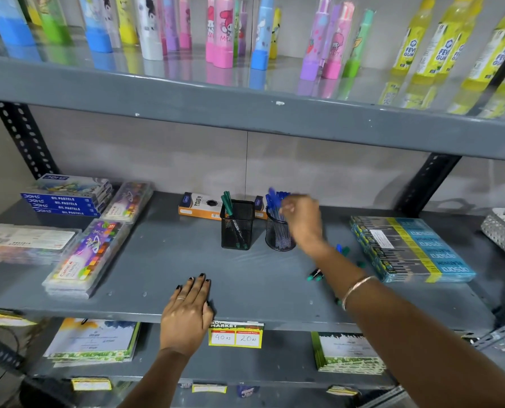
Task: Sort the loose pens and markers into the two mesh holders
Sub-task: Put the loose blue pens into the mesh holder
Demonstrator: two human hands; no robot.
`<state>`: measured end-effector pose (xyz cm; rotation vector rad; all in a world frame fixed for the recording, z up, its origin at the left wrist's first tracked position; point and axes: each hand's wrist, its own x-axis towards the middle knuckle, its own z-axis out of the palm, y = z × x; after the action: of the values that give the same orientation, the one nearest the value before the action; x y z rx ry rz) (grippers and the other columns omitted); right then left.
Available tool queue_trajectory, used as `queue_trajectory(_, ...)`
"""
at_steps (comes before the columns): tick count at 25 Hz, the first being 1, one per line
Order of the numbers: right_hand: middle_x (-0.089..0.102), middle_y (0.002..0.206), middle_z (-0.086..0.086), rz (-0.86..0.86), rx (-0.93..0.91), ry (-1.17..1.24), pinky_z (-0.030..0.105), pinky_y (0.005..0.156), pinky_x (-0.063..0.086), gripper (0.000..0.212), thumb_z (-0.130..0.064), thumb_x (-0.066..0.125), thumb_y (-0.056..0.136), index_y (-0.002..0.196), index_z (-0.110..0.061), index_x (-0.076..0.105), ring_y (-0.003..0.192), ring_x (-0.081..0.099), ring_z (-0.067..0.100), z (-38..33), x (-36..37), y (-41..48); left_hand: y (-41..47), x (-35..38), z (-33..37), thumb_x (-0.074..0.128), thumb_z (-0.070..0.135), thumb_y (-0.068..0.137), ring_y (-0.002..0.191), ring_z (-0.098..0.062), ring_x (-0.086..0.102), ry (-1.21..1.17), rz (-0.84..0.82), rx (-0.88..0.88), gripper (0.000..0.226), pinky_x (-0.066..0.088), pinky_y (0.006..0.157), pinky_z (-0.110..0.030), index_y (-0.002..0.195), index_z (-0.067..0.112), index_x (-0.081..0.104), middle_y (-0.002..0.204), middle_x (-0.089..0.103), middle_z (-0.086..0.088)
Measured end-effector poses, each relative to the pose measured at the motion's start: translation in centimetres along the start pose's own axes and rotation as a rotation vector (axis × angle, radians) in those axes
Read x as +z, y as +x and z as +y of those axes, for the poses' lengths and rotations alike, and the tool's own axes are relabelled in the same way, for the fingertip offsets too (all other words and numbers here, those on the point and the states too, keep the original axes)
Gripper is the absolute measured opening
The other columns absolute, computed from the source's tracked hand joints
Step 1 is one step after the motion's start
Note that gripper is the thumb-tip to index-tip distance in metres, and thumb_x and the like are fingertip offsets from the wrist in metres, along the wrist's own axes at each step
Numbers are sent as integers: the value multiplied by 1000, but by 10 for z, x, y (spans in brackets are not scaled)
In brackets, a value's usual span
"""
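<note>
Few loose pens [316, 274] left on shelf [163, 260], partly hidden by right forearm. Light, stiff, slick; pinch mid-barrel. Right hand [301, 219] at round holder [279, 234], grip unclear; left hand [186, 310] flat, empty.

The grey shelf [163, 260] bears two mesh holders [237, 224] at its far middle, pastel boxes [69, 198] left, a blue pack [410, 251] right, and loose pens [316, 274] near right.
</note>
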<state>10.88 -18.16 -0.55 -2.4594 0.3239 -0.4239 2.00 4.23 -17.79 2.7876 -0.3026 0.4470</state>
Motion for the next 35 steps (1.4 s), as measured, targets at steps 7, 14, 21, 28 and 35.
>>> queue_trajectory(7, 73, 109, 18, 135, 62, 30, 24, 78, 52, 20, -9, 65, 87, 103, 0, 72, 100, 70, 28, -8, -6, 59, -1, 2, -1, 34, 26, 81, 106, -27, 63, -11, 21, 8, 51, 12, 106, -25, 114, 5, 67, 118, 65, -9)
queue_trajectory(14, 70, 112, 21, -38, 140, -94, 36, 86, 57, 22, -7, 61, 89, 107, 4, 67, 103, 68, 34, 3, 28, 70, 0, 4, -2, 35, 25, 79, 105, -27, 63, -33, 46, 14, 51, 13, 105, -25, 114, 5, 67, 118, 65, -9)
queue_trajectory(21, 64, 117, 21, -135, 147, -209, 35, 83, 50, 24, 4, 46, 92, 112, 6, 59, 108, 64, 34, 11, 39, 64, -1, 5, -2, 35, 25, 79, 106, -28, 62, -47, 53, 15, 51, 14, 105, -25, 114, 5, 67, 118, 65, -10)
queue_trajectory(28, 70, 109, 24, 39, 174, -113, 35, 87, 54, 21, 0, 61, 85, 104, 6, 68, 105, 68, 35, 27, 5, 78, 0, 6, -3, 34, 23, 80, 106, -30, 62, -42, 63, 30, 51, 15, 106, -25, 113, 2, 67, 118, 64, -12)
queue_trajectory(35, 48, 49, 15, -243, 422, -334, 14, 42, 36, 19, 10, 34, 58, 52, -9, 37, 67, 35, 20, 115, -33, 38, 0, 3, -2, 33, 24, 80, 105, -32, 62, -18, 31, 23, 53, 12, 106, -24, 113, 0, 66, 118, 64, -15)
